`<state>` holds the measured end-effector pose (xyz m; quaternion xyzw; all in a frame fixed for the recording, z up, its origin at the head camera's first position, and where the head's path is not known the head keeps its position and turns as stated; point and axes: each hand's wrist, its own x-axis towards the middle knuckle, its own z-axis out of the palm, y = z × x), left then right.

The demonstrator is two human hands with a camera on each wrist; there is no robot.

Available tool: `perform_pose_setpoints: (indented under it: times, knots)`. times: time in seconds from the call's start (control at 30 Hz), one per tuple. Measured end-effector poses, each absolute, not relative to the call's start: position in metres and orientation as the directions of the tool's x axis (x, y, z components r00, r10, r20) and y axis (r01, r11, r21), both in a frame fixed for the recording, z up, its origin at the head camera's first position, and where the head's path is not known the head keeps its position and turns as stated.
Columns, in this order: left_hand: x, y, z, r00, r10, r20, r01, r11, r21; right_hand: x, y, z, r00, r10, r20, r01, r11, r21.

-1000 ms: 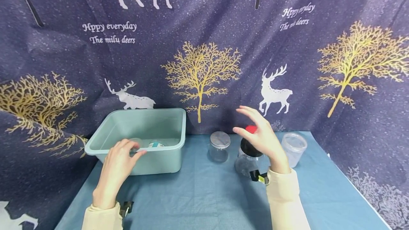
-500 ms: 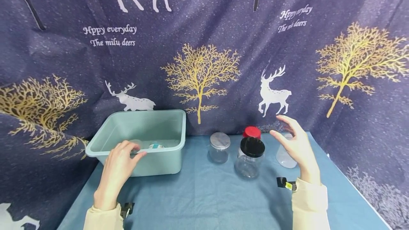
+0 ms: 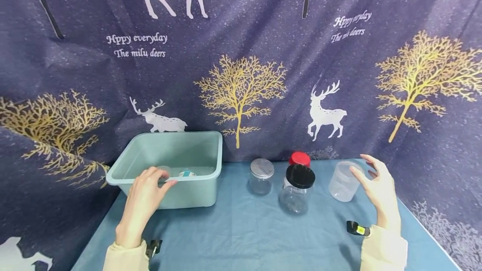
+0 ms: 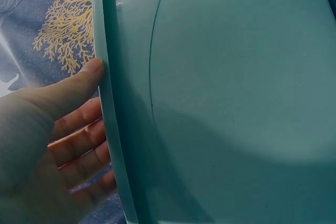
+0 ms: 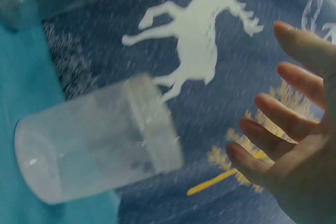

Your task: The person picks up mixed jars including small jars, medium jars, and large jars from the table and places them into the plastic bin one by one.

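In the head view my left hand (image 3: 144,193) is at the front rim of a green plastic tub (image 3: 199,191), thumb and fingers spread in a loose curve. The left wrist view shows its thumb tip (image 4: 93,66) right at the tub's rim, with nothing between thumb and fingers. My right hand (image 3: 380,191) holds nothing, fingers apart, just right of a frosted clear jar (image 3: 343,185). That jar stands upright with a clear lid. Left of it are a jar with a black lid (image 3: 297,191), a red-lidded jar (image 3: 300,159) partly hidden behind it, and a silver-lidded jar (image 3: 260,179).
Inside the tub lie a small white-and-teal item (image 3: 187,173) and a round translucent item (image 3: 164,170), partly hidden. A blue cloth covers the table (image 3: 241,237), whose right edge slopes toward the front. A dark patterned curtain (image 3: 241,32) hangs directly behind.
My right hand has moved right and a little lower, from over the black-lidded jar past the frosted jar. The left hand stays at the tub. The head view has shifted slightly.
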<state>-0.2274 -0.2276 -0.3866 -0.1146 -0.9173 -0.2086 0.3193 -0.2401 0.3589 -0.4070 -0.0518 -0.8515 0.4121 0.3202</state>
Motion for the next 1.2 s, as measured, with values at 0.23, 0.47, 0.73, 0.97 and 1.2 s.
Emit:
perform_pose_setpoints:
  times: [0.23,0.47,0.73,0.97,1.2]
  knots:
    - [-0.23,-0.226,-0.387,-0.764,0.084,0.64,0.356,0.882,0.309,-0.25,0.376,-0.436,-0.811,0.413,0.414,-0.106,0.593,-0.798]
    - [-0.229,-0.226,-0.386,-0.766,0.078,0.638,0.353,0.88,0.316,-0.26,0.382,-0.457,-0.842,0.43,0.326,-0.072,0.508,-0.858]
    - [-0.227,-0.226,-0.386,-0.774,0.077,0.629,0.347,0.882,0.319,-0.263,0.38,-0.48,-0.861,0.447,0.242,-0.025,0.439,-0.898]
    - [-0.228,-0.227,-0.386,-0.78,0.08,0.621,0.344,0.883,0.32,-0.268,0.378,-0.496,-0.873,0.448,0.191,0.004,0.399,-0.917]
    - [-0.229,-0.228,-0.387,-0.779,0.077,0.622,0.341,0.885,0.317,-0.273,0.375,-0.503,-0.868,0.461,0.186,0.004,0.379,-0.925]
